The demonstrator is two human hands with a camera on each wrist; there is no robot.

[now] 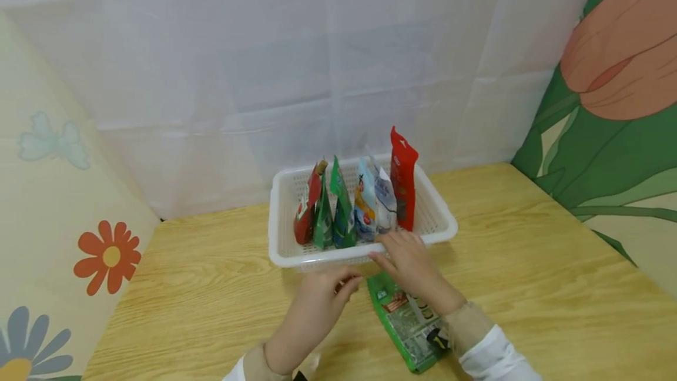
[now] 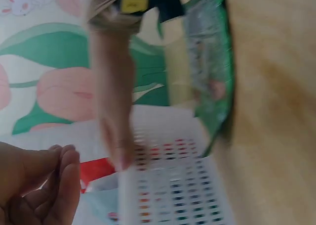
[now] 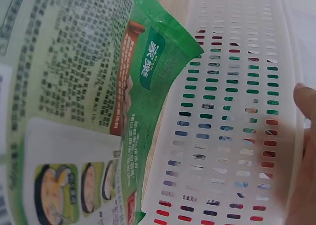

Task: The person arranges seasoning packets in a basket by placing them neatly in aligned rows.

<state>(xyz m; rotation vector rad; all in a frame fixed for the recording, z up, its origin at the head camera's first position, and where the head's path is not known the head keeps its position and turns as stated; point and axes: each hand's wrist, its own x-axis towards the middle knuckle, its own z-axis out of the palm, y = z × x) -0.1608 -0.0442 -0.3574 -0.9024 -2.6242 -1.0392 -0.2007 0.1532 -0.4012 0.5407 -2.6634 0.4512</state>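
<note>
A white perforated plastic basket stands on the table. My right hand grips its near rim, fingers over the edge and thumb on the outside. My left hand is just in front of the basket, fingers curled and tips meeting the thumb; the left wrist view shows nothing between them. On the table, partly under my right forearm, lies a green food packet with printed Chinese text and cooking pictures. Inside the basket stand a red packet, green packets, a blue-and-yellow packet, a whitish packet and a tall red packet.
The wooden table reaches back to a white sheet hanging behind the basket. Panels with painted flowers rise along the left and right sides. A dark strap piece shows at my right wrist.
</note>
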